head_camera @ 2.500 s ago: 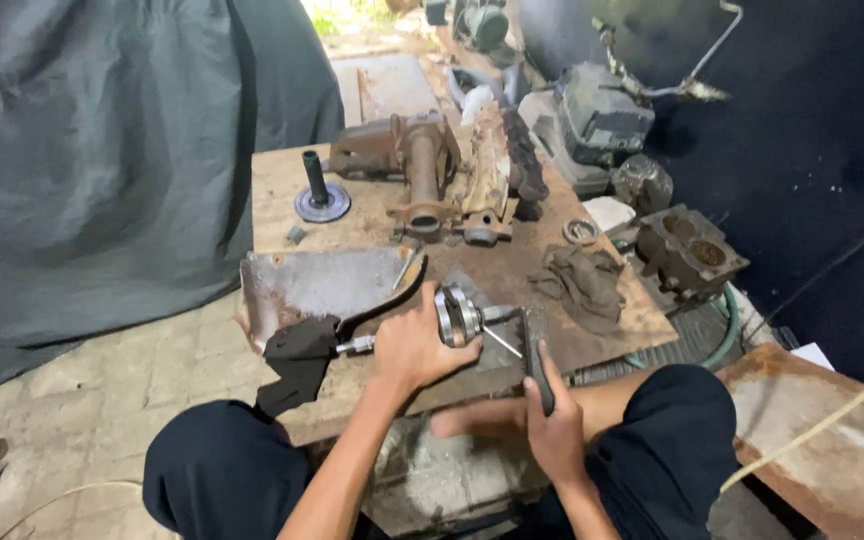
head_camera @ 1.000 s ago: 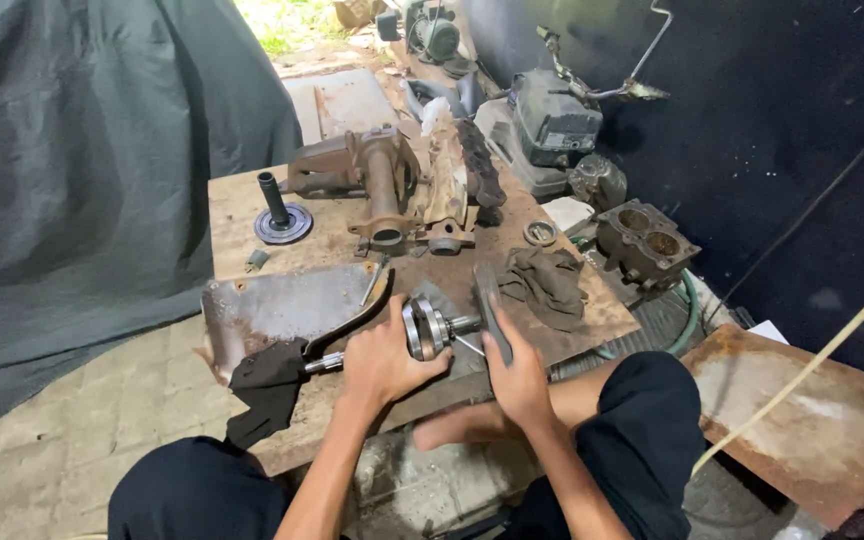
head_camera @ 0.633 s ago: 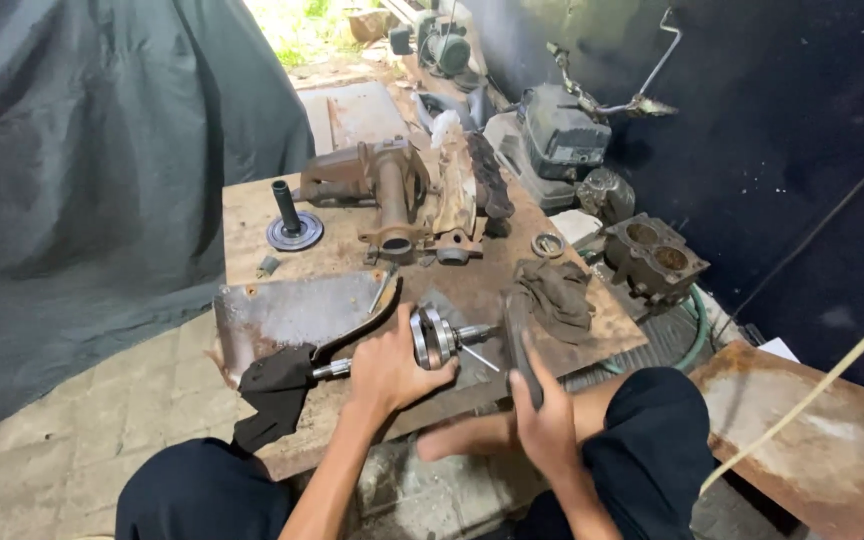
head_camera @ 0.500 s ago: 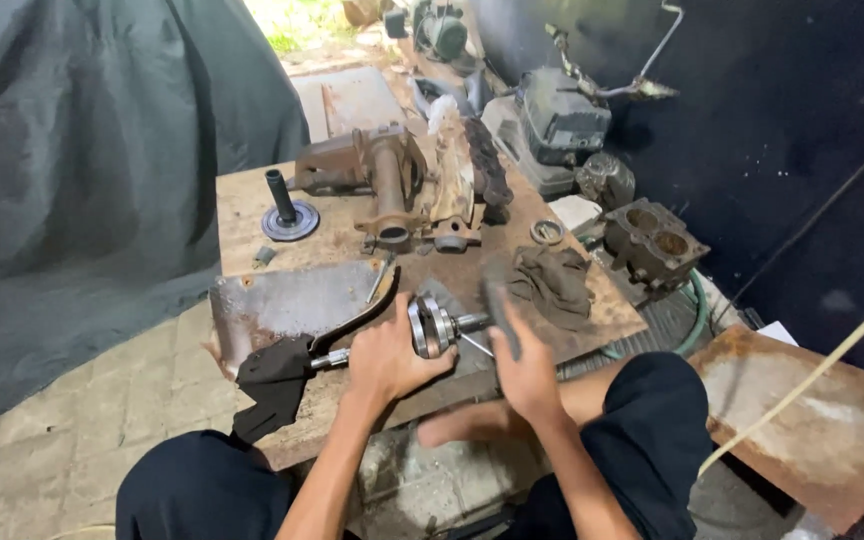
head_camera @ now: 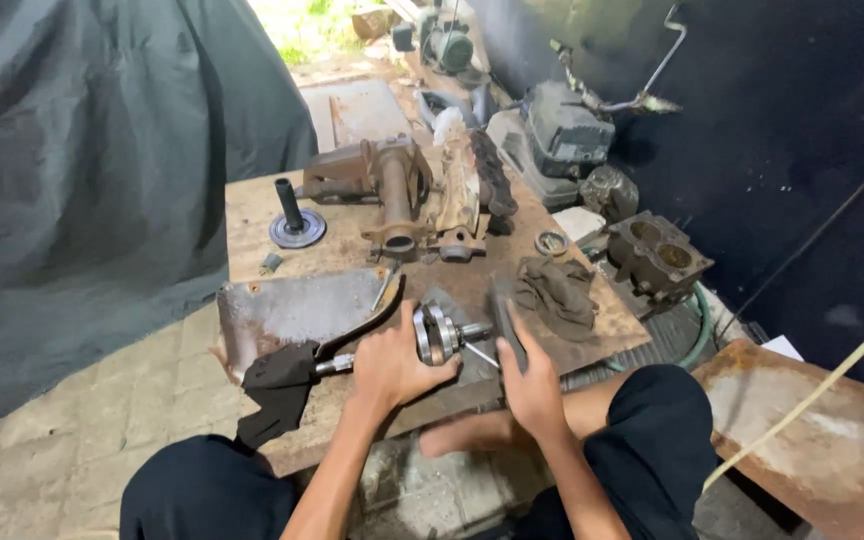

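My left hand [head_camera: 387, 365] grips a steel shaft with a set of gear-like rings [head_camera: 437, 335], pressing it down on the worn wooden board [head_camera: 252, 215]. The shaft's thin end sticks out to the left over a black rag [head_camera: 277, 385]. My right hand [head_camera: 532, 385] is closed on a dark flat bar-shaped tool [head_camera: 500, 312], whose far end lies just right of the shaft's stub. A thin metal pin [head_camera: 482, 355] lies between the two hands. My knees and a bare foot are under the board's front edge.
A bent grey metal plate [head_camera: 292, 310] lies left of the shaft and a crumpled grey rag [head_camera: 557, 290] to its right. Behind are a rusty housing [head_camera: 382, 180], a black flanged tube [head_camera: 295, 215], a small ring [head_camera: 552, 243], a cylinder block [head_camera: 657, 260] and engine parts [head_camera: 567, 130]. A rusty sheet [head_camera: 812, 430] sits at the right.
My right hand with the dark tool has shifted back and forth beside the shaft and now rests close to its stub. My left hand has kept its grip on the shaft.
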